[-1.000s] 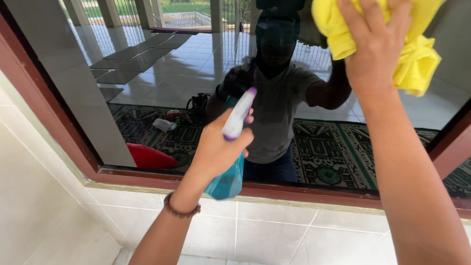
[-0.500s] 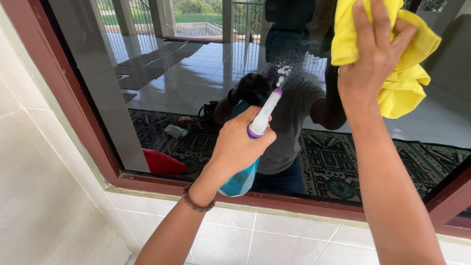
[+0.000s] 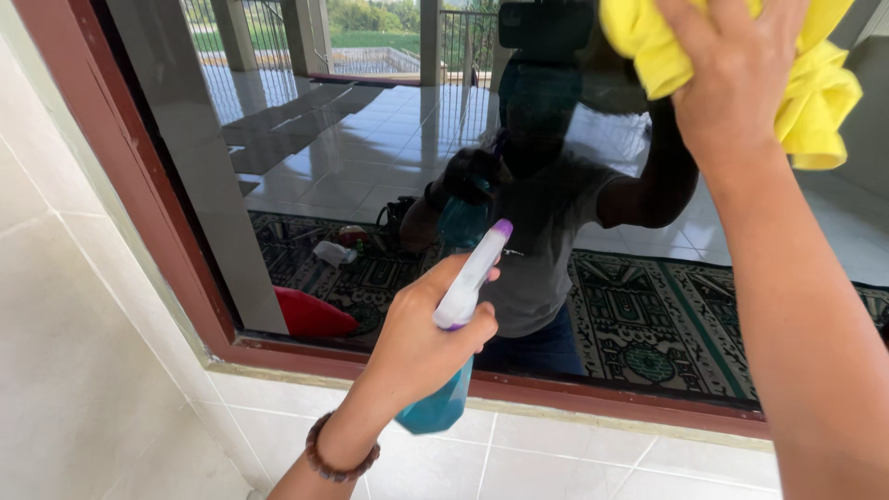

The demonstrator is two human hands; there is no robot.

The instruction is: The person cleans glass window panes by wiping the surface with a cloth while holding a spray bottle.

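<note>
hands (image 3: 421,347) raised with spray bottle (image 3: 454,370), cloth (image 3: 815,83)

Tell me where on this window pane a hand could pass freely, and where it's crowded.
The left half of the window pane is bare, bordered by the brown window frame on the left and the spray bottle in the left hand. The middle strip between both hands is open too. The top right is crowded: the right hand presses the yellow cloth there.

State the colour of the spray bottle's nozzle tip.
Purple, on a white spray head; head view shows it.
</note>
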